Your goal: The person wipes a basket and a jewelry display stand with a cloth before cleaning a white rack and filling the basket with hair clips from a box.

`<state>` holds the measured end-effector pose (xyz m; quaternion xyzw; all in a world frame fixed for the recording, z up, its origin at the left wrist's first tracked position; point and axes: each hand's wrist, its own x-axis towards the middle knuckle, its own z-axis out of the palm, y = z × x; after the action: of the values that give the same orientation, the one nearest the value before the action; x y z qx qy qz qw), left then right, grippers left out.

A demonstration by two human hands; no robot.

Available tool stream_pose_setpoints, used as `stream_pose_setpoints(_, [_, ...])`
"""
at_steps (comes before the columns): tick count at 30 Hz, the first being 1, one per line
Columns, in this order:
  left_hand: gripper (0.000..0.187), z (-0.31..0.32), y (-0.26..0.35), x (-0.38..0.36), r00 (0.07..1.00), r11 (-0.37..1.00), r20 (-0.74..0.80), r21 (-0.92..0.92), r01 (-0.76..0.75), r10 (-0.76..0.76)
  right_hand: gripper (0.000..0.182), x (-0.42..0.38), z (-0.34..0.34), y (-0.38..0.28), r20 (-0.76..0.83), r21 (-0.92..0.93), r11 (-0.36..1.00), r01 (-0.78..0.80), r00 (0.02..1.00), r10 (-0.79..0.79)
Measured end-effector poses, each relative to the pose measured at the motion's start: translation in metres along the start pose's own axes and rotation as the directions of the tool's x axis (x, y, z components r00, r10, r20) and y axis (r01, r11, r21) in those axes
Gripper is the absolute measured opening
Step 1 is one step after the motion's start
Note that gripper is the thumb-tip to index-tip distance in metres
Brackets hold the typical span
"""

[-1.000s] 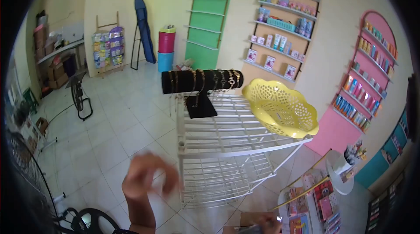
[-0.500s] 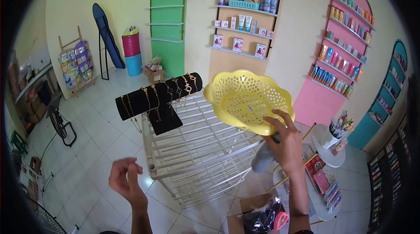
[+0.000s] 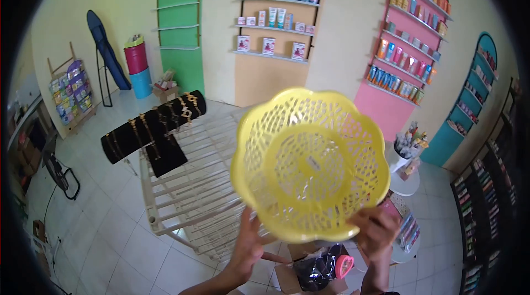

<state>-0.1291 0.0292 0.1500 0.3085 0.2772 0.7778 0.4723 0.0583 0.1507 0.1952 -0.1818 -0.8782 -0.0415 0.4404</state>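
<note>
A yellow plastic basket [image 3: 312,165], scalloped at the rim and pierced all over, is held up in front of me, tilted so its inside faces me. A small pale label sits in the middle of its base. My right hand [image 3: 377,232] grips the lower right rim, fingers curled over the edge. At the lower left rim is my left hand [image 3: 247,248], thumb up against the edge and the other fingers partly behind or under the basket. Behind, a black bracelet display roll [image 3: 157,125] with several gold-coloured chains rests on a white slatted rack [image 3: 190,184].
Below the basket stands an open cardboard box [image 3: 288,278] with black plastic and a pink heart-shaped item [image 3: 344,266]. A round-tiered stand [image 3: 406,185] is at right. Stocked wall shelves [image 3: 279,2] line the back, and a floor fan [image 3: 58,168] stands left.
The basket has come closer and tipped up to face me. My left hand has moved right to its rim. The view has turned right, and the grey thing under my right hand is now hidden.
</note>
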Motion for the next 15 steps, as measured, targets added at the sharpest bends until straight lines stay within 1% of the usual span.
stream_pose_setpoints(1, [0.062, -0.004, -0.011, 0.001, 1.000, 1.000, 0.009, -0.006, 0.014, -0.014, 0.029, -0.013, -0.008, 0.001, 0.031, 0.025, 0.999, 0.020, 0.999, -0.021])
stream_pose_setpoints(2, [0.059, -0.009, -0.023, 0.002, 0.974, 0.972, -0.012, -0.068, 0.227, -0.228, 0.029, -0.025, -0.015, 0.001, 0.036, 0.012, 1.000, 0.009, 0.999, -0.010])
stream_pose_setpoints(3, [0.057, -0.011, -0.032, 0.001, 0.899, 0.893, -0.021, -0.133, 0.431, -0.437, 0.030, -0.037, -0.022, 0.001, 0.053, 0.108, 0.993, -0.055, 0.997, 0.049])
stream_pose_setpoints(4, [0.057, -0.007, -0.034, 0.003, 0.890, 0.882, -0.013, -0.139, 0.451, -0.457, 0.031, -0.045, -0.029, 0.004, 0.075, 0.201, 0.972, -0.124, 0.991, 0.111])
stream_pose_setpoints(5, [0.053, -0.002, -0.036, 0.005, 0.871, 0.868, 0.074, -0.077, 0.490, -0.485, 0.030, -0.052, -0.040, 0.011, 0.151, 0.229, 0.965, -0.126, 0.984, 0.092])
stream_pose_setpoints(6, [0.050, 0.001, -0.038, 0.006, 0.843, 0.853, 0.159, -0.013, 0.522, -0.514, 0.030, -0.057, -0.052, 0.015, 0.160, 0.218, 0.964, -0.150, 0.980, 0.117])
stream_pose_setpoints(7, [0.050, 0.001, -0.044, 0.004, 0.827, 0.837, 0.164, -0.014, 0.547, -0.537, 0.029, -0.060, -0.064, 0.016, 0.263, 0.397, 0.855, -0.333, 0.934, 0.242])
stream_pose_setpoints(8, [0.048, 0.000, -0.051, 0.002, 0.821, 0.832, 0.151, 0.020, 0.554, -0.550, 0.027, -0.064, -0.076, 0.021, 0.379, 0.536, 0.679, -0.501, 0.862, 0.337])
stream_pose_setpoints(9, [0.047, -0.002, -0.058, 0.000, 0.817, 0.827, 0.138, 0.050, 0.559, -0.560, 0.027, -0.073, -0.084, 0.038, 0.271, 0.652, 0.640, -0.406, 0.913, 0.303])
stream_pose_setpoints(10, [0.047, -0.004, -0.064, -0.001, 0.801, 0.812, 0.141, 0.041, 0.583, -0.582, 0.029, -0.077, -0.089, 0.050, 0.157, 0.749, 0.592, -0.296, 0.948, 0.275])
stream_pose_setpoints(11, [0.047, -0.008, -0.068, -0.004, 0.790, 0.797, 0.113, 0.139, 0.588, -0.602, 0.028, -0.085, -0.098, 0.051, 0.111, 0.849, 0.391, -0.356, 0.843, 0.526])
stream_pose_setpoints(12, [0.047, -0.011, -0.072, -0.007, 0.782, 0.773, 0.082, 0.240, 0.587, -0.618, 0.027, -0.093, -0.103, 0.051, 0.103, 0.925, 0.175, -0.337, 0.666, 0.739])
stream_pose_setpoints(13, [0.047, -0.013, -0.076, -0.009, 0.768, 0.759, 0.075, 0.235, 0.607, -0.637, 0.026, -0.084, -0.096, 0.047, -0.045, 0.856, 0.293, -0.426, 0.503, 0.863])
stream_pose_setpoints(15, [0.045, -0.017, -0.084, -0.014, 0.786, 0.751, 0.028, 0.316, 0.579, -0.618, 0.029, -0.057, -0.074, 0.043, -0.096, 0.826, 0.242, -0.509, 0.297, 0.950])
